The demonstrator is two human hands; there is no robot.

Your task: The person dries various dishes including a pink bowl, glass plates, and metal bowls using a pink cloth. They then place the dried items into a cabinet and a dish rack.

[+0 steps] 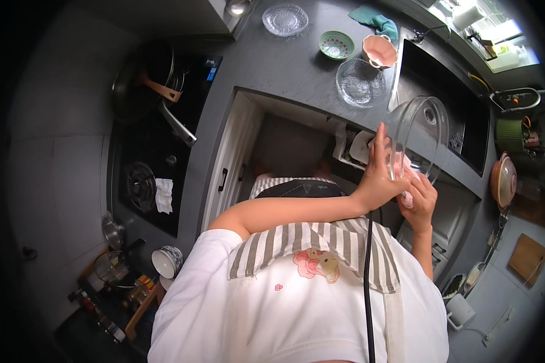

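Note:
A clear glass bowl (439, 131) is held up on its side by the sink's front edge. My left hand (376, 170) supports it from the left, with the fingers pointing up along the glass and the thumb reaching towards the near rim. A pink cloth (402, 163) is bunched in my right hand (420, 199), which presses it against the near part of the bowl. Some of the cloth shows through the glass. Behind the bowl, a second clear glass bowl (361, 84) rests on the dark countertop (281, 68).
A pink scalloped bowl (379, 51), green patterned bowl (336, 45), glass dish (285, 20) and teal cloth (376, 22) lie on the counter. The sink (418, 68) is at right. On the left, a pan (138, 90) with its handle jutting out sits on the gas hob (141, 140). Below stands an open drawer (356, 147).

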